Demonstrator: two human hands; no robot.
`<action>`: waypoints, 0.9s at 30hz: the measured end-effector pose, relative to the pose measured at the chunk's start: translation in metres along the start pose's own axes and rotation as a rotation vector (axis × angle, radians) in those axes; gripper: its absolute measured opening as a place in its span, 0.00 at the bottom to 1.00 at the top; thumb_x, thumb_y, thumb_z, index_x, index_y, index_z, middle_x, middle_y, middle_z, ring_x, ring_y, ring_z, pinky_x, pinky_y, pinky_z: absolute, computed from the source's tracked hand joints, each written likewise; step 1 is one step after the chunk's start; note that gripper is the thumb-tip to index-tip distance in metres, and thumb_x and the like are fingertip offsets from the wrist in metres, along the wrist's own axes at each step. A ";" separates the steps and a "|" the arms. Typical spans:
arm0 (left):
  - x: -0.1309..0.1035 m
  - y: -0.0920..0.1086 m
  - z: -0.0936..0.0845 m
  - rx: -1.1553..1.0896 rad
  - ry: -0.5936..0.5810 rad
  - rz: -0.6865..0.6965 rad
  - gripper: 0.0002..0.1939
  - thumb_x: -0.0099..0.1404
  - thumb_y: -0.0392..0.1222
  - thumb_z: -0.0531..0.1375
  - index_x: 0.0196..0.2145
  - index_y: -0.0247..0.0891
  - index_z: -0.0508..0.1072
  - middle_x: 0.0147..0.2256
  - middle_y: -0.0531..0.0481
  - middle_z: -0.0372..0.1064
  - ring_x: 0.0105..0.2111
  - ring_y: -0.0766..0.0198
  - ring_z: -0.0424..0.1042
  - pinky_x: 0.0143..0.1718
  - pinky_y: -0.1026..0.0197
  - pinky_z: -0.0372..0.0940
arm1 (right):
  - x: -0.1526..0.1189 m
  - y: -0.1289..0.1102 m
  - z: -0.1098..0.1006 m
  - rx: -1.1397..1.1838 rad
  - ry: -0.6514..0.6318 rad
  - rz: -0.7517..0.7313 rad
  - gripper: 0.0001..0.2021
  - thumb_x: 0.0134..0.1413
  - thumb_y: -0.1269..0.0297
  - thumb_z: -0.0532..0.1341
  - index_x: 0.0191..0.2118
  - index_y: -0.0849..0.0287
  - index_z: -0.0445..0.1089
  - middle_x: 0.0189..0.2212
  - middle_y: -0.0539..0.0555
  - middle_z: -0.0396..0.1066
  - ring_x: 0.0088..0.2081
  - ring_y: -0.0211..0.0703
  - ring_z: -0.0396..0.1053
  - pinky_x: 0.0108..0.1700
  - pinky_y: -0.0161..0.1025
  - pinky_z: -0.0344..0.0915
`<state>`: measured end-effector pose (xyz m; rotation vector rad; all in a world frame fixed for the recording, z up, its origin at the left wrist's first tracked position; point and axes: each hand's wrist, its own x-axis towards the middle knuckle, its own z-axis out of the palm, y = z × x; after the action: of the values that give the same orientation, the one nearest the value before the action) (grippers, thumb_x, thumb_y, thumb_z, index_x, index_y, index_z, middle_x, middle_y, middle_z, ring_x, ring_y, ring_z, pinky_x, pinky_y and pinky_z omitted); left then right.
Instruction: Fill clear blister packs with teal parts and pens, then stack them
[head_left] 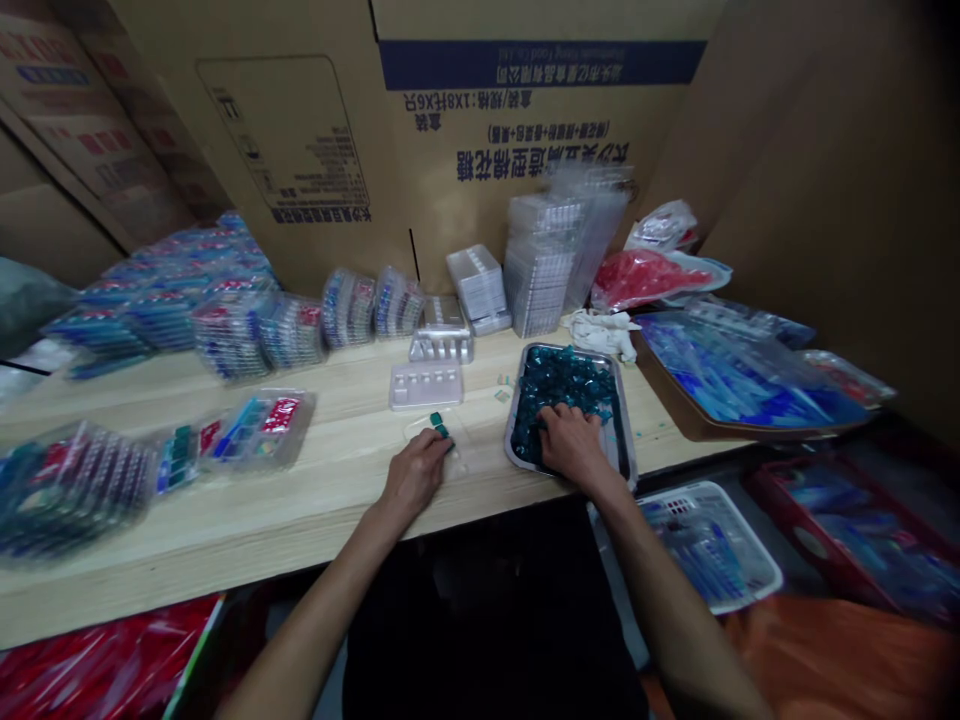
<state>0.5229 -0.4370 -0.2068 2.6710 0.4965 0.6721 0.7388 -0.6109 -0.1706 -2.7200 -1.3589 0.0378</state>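
Teal pieces (559, 385) lie heaped in a metal tray (628, 455) near the middle of the table. Largest is the carton (420, 140) standing behind the table, its print upside down. Next comes the table (352, 480), pale and wood-grained. On its far left, blue packs (180, 290) are piled high; at the near left stands a blurred row of filled cases (82, 485). At the right, an open box (675, 405) carries blue packets (742, 370), with a red bag (652, 277) behind it. Below table level sit a white basket (772, 575) and, farther right, a red crate (780, 500). Against the carton leans a tall stack of clear trays (540, 265). The metal tray is smaller, with a white cloth (604, 332) just beyond its far right corner. The right hand (576, 440) has its fingers bent down into the teal heap; whether they grip anything I cannot tell. The left hand (416, 470) has its fingertips drawn together beside a small green block (438, 422), over a clear sheet; a firm hold cannot be made out. Smallest are pale chips (502, 394) left of the metal tray.
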 end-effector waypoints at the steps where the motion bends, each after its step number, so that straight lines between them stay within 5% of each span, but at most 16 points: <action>1: 0.000 0.000 0.001 0.028 -0.012 -0.005 0.15 0.69 0.35 0.51 0.45 0.42 0.77 0.45 0.45 0.72 0.44 0.61 0.72 0.41 0.61 0.68 | 0.001 -0.001 0.001 -0.002 0.004 -0.006 0.12 0.61 0.66 0.53 0.49 0.58 0.67 0.47 0.62 0.69 0.49 0.56 0.65 0.48 0.49 0.53; 12: -0.007 0.007 -0.004 0.158 -0.068 -0.108 0.17 0.69 0.37 0.54 0.55 0.41 0.68 0.44 0.43 0.74 0.44 0.55 0.71 0.41 0.56 0.67 | 0.011 0.000 -0.003 -0.015 -0.049 0.044 0.12 0.60 0.72 0.51 0.46 0.65 0.68 0.44 0.66 0.73 0.47 0.58 0.68 0.47 0.49 0.54; 21: -0.007 -0.034 -0.046 -0.041 -0.117 0.065 0.17 0.69 0.36 0.51 0.51 0.45 0.73 0.48 0.48 0.75 0.48 0.59 0.73 0.50 0.55 0.68 | 0.013 0.010 -0.009 0.011 -0.093 -0.007 0.11 0.53 0.73 0.56 0.43 0.63 0.71 0.44 0.65 0.73 0.48 0.56 0.67 0.49 0.50 0.54; 24: 0.000 -0.019 -0.047 -0.161 0.051 -0.060 0.15 0.68 0.41 0.54 0.50 0.42 0.73 0.47 0.45 0.74 0.46 0.58 0.74 0.48 0.57 0.68 | 0.016 0.018 -0.009 0.165 0.074 0.112 0.09 0.56 0.73 0.54 0.39 0.61 0.70 0.40 0.60 0.73 0.46 0.53 0.67 0.48 0.48 0.54; 27: 0.014 0.022 -0.032 -0.477 0.171 -0.288 0.12 0.67 0.46 0.57 0.43 0.39 0.75 0.39 0.46 0.76 0.35 0.61 0.75 0.39 0.59 0.70 | 0.017 0.015 -0.010 0.501 0.209 0.112 0.08 0.60 0.68 0.51 0.37 0.60 0.68 0.34 0.55 0.72 0.39 0.47 0.68 0.43 0.42 0.58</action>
<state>0.5235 -0.4432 -0.1657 2.0606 0.6566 0.8155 0.7616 -0.6070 -0.1621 -2.2995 -0.9794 0.0865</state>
